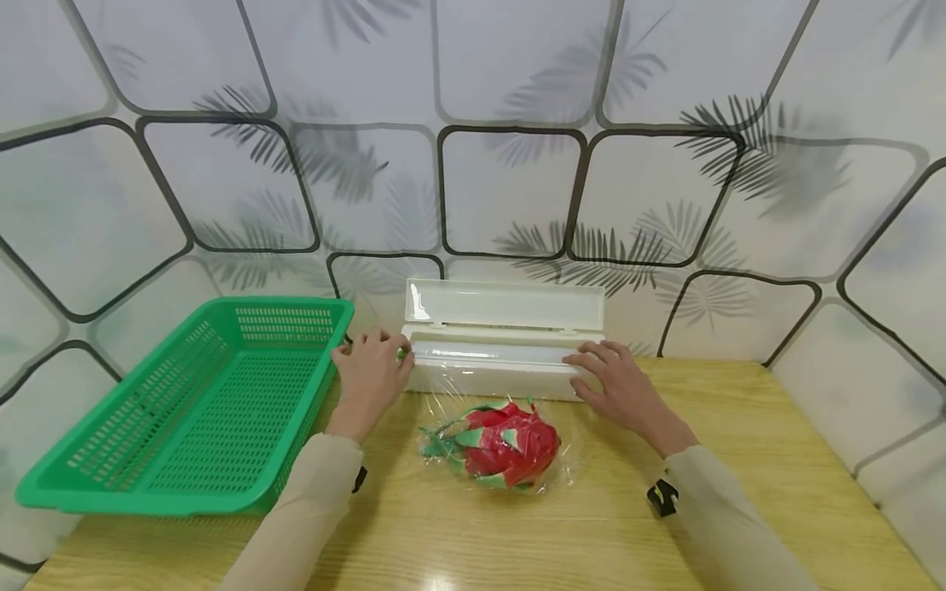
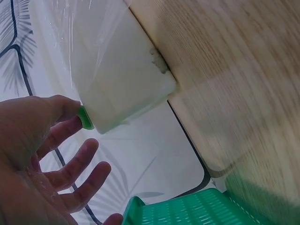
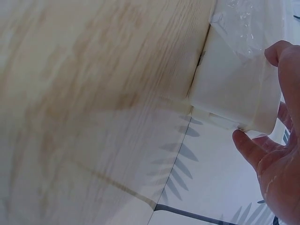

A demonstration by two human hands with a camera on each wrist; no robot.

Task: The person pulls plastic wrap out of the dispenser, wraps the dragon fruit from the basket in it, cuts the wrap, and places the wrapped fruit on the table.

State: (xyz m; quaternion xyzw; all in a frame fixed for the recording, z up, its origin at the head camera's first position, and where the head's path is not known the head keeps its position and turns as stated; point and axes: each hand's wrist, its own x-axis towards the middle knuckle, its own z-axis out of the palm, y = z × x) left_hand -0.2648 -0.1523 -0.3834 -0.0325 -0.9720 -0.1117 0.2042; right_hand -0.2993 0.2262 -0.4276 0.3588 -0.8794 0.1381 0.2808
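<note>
A white cling film dispenser (image 1: 491, 379) stands against the wall with its lid (image 1: 510, 305) raised and the film roll (image 1: 488, 352) inside. My left hand (image 1: 372, 373) is at its left end, where thumb and forefinger pinch a small green slide cutter (image 2: 85, 118) on the front edge; the other fingers are spread. At the opposite end my right hand (image 1: 619, 387) grips the dispenser, thumb by its front edge and fingers around the end. Clear film (image 1: 443, 392) runs down from the dispenser over a red dragon fruit (image 1: 521, 447) with green scales, lying on the table in front.
A green plastic basket (image 1: 296, 447) with slotted sides stands left of my left hand, its rim close to it. Behind everything rises a patterned wall (image 1: 510, 189). The wooden table (image 1: 458, 533) extends toward me and to the right.
</note>
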